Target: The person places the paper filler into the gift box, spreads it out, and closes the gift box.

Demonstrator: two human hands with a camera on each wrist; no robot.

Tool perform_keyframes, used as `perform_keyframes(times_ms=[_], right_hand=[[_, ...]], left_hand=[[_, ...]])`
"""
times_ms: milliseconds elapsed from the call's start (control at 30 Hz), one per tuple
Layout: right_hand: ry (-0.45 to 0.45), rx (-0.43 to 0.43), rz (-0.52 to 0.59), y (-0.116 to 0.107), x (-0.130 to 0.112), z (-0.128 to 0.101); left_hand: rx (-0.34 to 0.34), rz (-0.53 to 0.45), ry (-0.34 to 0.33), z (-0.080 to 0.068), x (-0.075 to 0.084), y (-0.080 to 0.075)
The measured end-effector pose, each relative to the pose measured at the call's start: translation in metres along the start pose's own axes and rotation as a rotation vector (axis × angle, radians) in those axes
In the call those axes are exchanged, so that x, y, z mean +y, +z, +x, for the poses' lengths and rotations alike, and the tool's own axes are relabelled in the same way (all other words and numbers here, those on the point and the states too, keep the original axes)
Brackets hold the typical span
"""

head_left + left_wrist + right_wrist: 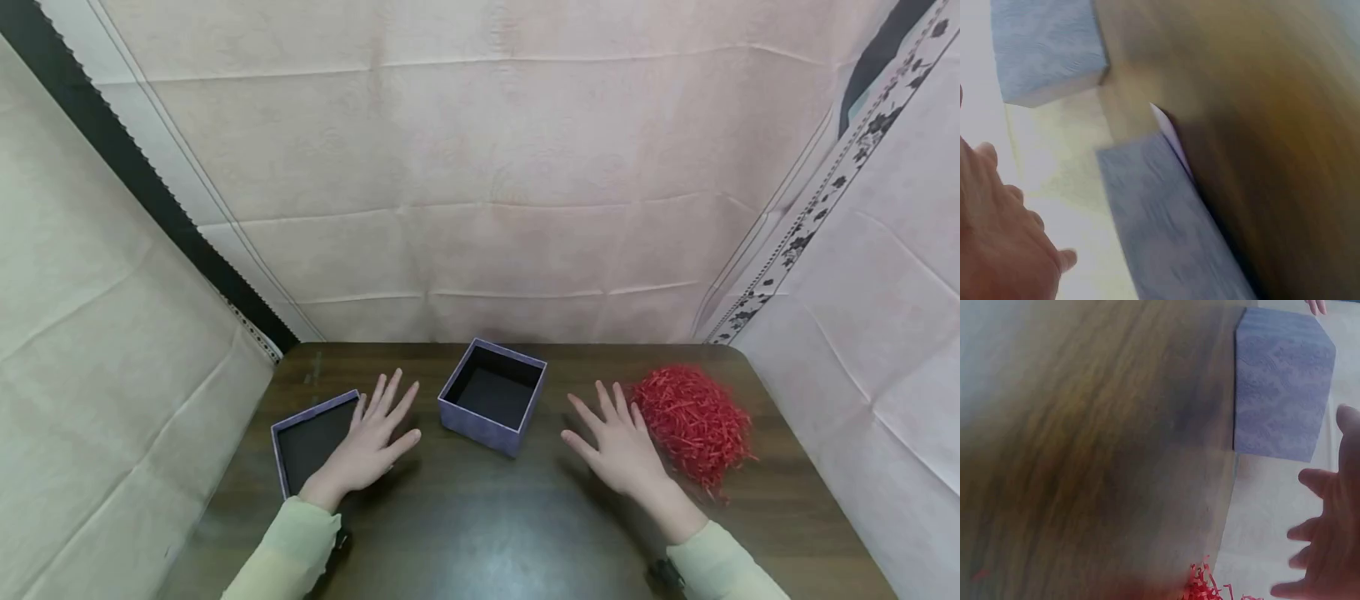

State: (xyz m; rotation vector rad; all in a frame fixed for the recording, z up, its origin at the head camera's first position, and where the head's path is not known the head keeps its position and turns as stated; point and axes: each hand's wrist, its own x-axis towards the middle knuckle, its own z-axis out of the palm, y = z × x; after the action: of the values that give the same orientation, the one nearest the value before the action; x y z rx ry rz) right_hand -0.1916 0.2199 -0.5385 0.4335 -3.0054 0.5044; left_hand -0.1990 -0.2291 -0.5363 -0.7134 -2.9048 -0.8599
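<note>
Head view: the open purple box [492,397] is seen at table centre, between both hands, roughly equally near each; its square footprint gives no long axis. The left hand [371,442] is spread flat, fingers straight, holding nothing, partly over the right edge of the shallow purple lid [307,437]. The right hand [618,446] is likewise spread and empty, just left of the red paper shred [693,421]. Left wrist view: blurred; the lid's side [1166,231] and the box [1047,50] are made out. Right wrist view: the box wall [1282,387] lies beyond the splayed fingers [1319,481]. No brand, label or writing is legible.
</note>
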Motion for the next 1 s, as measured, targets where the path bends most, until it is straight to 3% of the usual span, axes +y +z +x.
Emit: perform_keyframes(times_ms=[133,233,400,500,700,1000], right_hand=[[-0.003,0.044,0.112,-0.001,0.0,0.005],[0.003,0.083,0.258,-0.001,-0.005,0.009],[0.062,0.122,0.52,0.008,-0.023,0.017],[0.112,0.126,0.651,0.017,-0.038,0.021],[0.155,0.148,0.842,0.032,-0.064,0.025],[0.13,0.183,0.835,0.041,-0.074,0.026]], left_hand=[[0.07,-0.207,-0.006,0.013,0.011,0.007],[0.152,-0.364,-0.037,0.026,0.019,0.014],[0.293,-0.663,-0.149,0.048,0.031,0.031],[0.344,-0.787,-0.219,0.057,0.04,0.043],[0.435,-0.808,-0.255,0.064,0.053,0.063],[0.499,-0.907,-0.289,0.055,0.055,0.076]])
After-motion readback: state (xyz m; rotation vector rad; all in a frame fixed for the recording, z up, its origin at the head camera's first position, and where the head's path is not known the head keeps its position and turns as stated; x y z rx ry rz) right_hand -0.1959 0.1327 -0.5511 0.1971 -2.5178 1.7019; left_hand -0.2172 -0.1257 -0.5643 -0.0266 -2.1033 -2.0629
